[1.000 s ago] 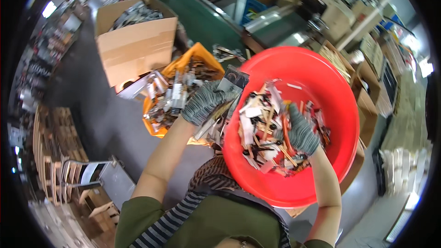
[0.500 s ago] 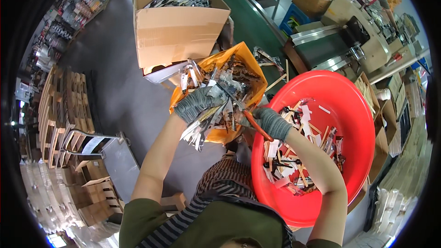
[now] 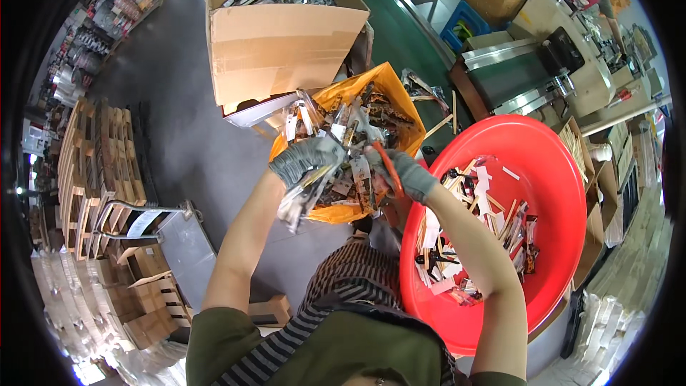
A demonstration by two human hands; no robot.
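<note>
Both grey-gloved hands, left hand (image 3: 306, 159) and right hand (image 3: 404, 171), are clamping shut on an overloaded bundle of clear-wrapped packets (image 3: 334, 171) mid-frame, so loose ones are probably slipping out short of the orange plastic crate (image 3: 400, 100).

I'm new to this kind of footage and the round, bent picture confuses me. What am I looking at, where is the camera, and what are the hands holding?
The camera sits on a person's head and looks down, so its wide lens bends the edges. The two forearms rising from below are that person's own. The gloved left hand and gloved right hand together hold a bundle of small packaged items over an orange bin full of the same. Beside it stands a red tub with more pieces, and behind it a cardboard box.
</note>
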